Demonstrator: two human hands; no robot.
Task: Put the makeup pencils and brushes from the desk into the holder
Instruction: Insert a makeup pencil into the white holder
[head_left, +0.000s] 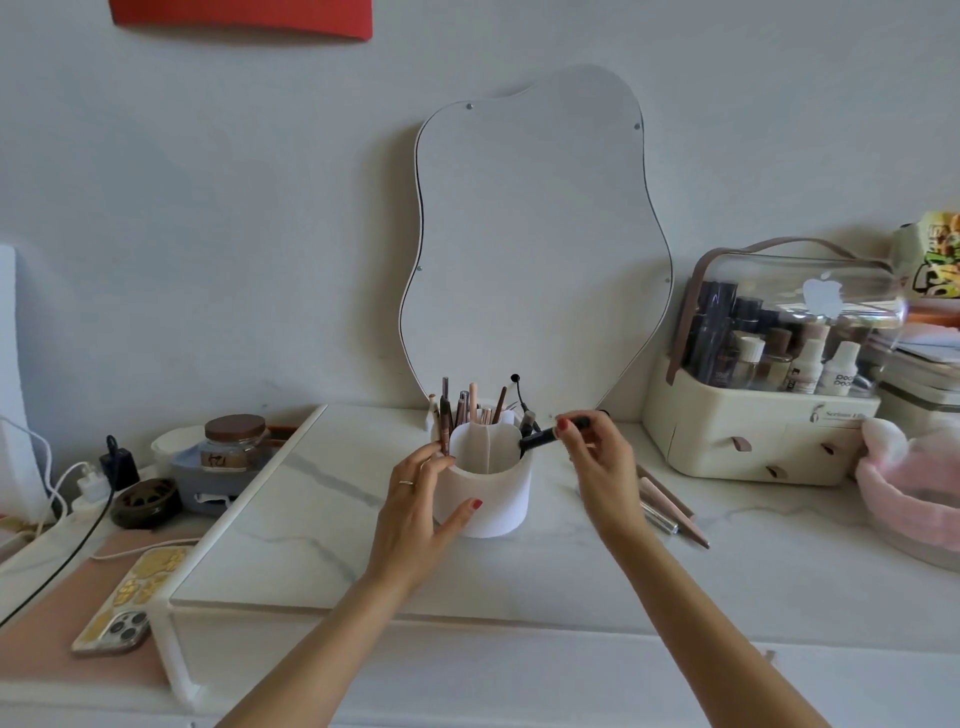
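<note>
A white round holder (491, 506) with inner dividers stands on the marble desk top, in front of the mirror. Several pencils and brushes (470, 408) stand upright in its back compartments. My left hand (421, 509) wraps the holder's left side, thumb on its front. My right hand (597, 457) pinches a black makeup pencil (540, 439) held nearly level, its left end over the holder's right rim. A few more pencils (667, 501), pink and silver, lie on the desk just right of my right wrist.
A wavy mirror (535, 234) leans on the wall behind. A cosmetics case (769, 431) and a pink fluffy band (914, 478) sit at the right. On the lower left ledge are a jar (234, 441), chargers with cables (104, 478) and a phone (130, 603).
</note>
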